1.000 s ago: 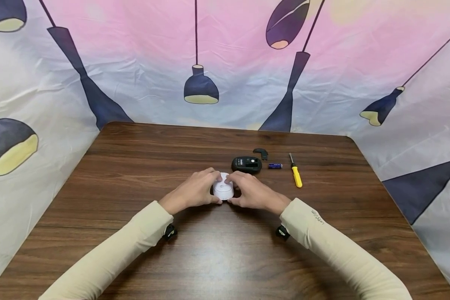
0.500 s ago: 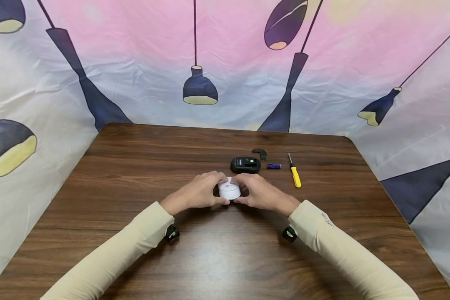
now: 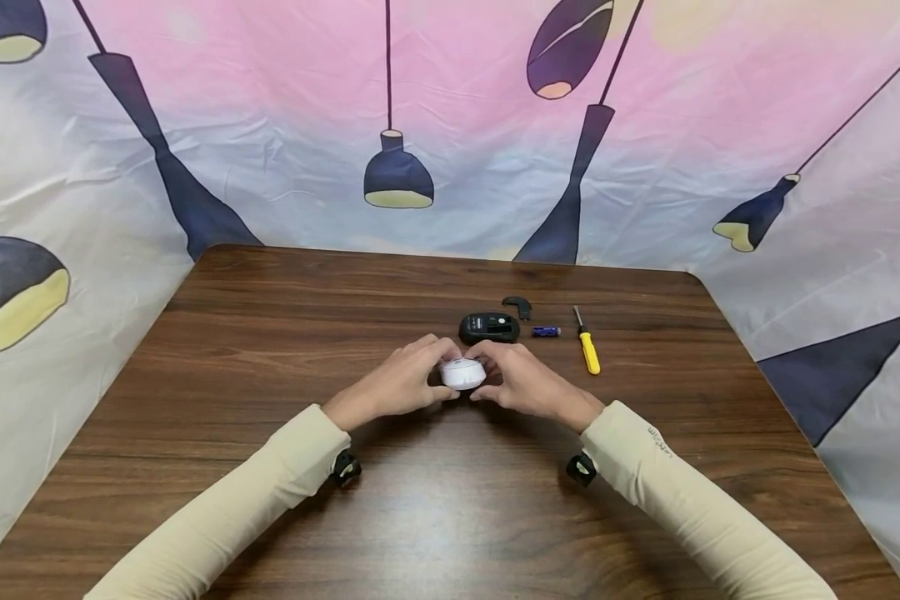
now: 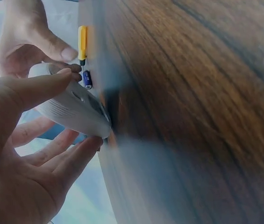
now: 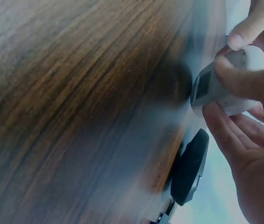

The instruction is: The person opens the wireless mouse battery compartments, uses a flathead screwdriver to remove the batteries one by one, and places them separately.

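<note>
A round white plastic device (image 3: 462,375) sits between my two hands, near the middle of the table. My left hand (image 3: 386,381) grips its left side, thumb toward me and fingers beyond. On the opposite side my right hand (image 3: 528,382) holds it the same way. The device is tilted; in the left wrist view its ribbed side wall (image 4: 59,112) shows. A dark rectangular patch (image 5: 203,85) appears on one face in the right wrist view. What kind of device it is, I cannot tell. Fingers hide parts of its rim.
Just beyond the hands a black computer mouse (image 3: 476,331) lies upside down, its battery slot exposed. Its curved black cover (image 3: 519,305) lies behind it. To the right are a blue battery (image 3: 547,332) and a yellow-handled screwdriver (image 3: 589,353). Patterned cloth (image 3: 285,167) hangs behind the table (image 3: 270,308).
Both hands have shifted slightly right with the white device. It has tipped, so its top face, seen earlier, is now mostly turned out of the head view.
</note>
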`<action>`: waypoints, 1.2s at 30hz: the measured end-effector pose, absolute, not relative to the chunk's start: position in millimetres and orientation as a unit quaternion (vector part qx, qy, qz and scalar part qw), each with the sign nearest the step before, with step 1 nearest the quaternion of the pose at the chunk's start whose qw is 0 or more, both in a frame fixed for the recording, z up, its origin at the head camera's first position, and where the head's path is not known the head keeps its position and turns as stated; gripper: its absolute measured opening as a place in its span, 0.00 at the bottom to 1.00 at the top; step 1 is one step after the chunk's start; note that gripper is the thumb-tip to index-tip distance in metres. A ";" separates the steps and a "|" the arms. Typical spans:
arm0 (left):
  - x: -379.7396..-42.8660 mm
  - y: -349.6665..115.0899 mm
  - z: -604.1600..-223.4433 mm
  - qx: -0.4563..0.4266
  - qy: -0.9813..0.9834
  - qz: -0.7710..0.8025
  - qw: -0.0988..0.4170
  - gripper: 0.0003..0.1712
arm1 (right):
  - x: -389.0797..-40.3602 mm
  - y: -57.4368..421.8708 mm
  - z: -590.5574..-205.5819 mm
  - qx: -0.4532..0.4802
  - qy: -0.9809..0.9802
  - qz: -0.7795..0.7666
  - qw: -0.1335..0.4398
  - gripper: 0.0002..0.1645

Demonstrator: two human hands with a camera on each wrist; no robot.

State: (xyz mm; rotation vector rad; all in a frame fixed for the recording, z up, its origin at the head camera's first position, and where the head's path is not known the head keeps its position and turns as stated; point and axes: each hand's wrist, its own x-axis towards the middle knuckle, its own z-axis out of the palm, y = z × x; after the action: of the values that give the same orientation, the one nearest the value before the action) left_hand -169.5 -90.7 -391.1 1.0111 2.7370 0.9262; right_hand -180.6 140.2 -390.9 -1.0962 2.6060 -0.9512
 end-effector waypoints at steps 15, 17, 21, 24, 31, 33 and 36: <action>-171.9 -88.4 -390.6 0.283 0.880 0.375 0.067 0.22 | -181.1 142.1 -392.8 -0.357 0.873 -0.331 -0.024 0.26; -172.9 -87.5 -391.6 0.276 0.875 0.391 0.068 0.23 | -181.5 141.7 -393.0 -0.353 0.871 -0.342 -0.025 0.27; -174.5 -86.0 -393.1 0.264 0.869 0.412 0.077 0.24 | -182.1 140.7 -394.1 -0.350 0.866 -0.357 -0.031 0.27; -174.7 -85.1 -393.2 0.255 0.867 0.421 0.081 0.24 | -182.6 140.1 -395.4 -0.349 0.864 -0.361 -0.032 0.25; -175.1 -81.2 -393.1 0.220 0.838 0.486 0.115 0.24 | -182.5 138.5 -394.4 -0.333 0.866 -0.370 -0.033 0.27; -175.1 -80.1 -392.4 0.212 0.831 0.500 0.120 0.23 | -182.4 138.2 -393.5 -0.329 0.866 -0.377 -0.029 0.28; -174.8 -78.9 -391.0 0.204 0.831 0.502 0.122 0.23 | -182.6 137.8 -392.9 -0.318 0.866 -0.385 -0.021 0.28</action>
State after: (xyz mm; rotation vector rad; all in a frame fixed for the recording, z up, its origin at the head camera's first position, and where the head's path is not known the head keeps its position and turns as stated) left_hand -174.8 -78.9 -391.0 0.5954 2.4273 1.4665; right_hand -182.6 137.8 -392.9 -1.0133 2.7582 -1.2244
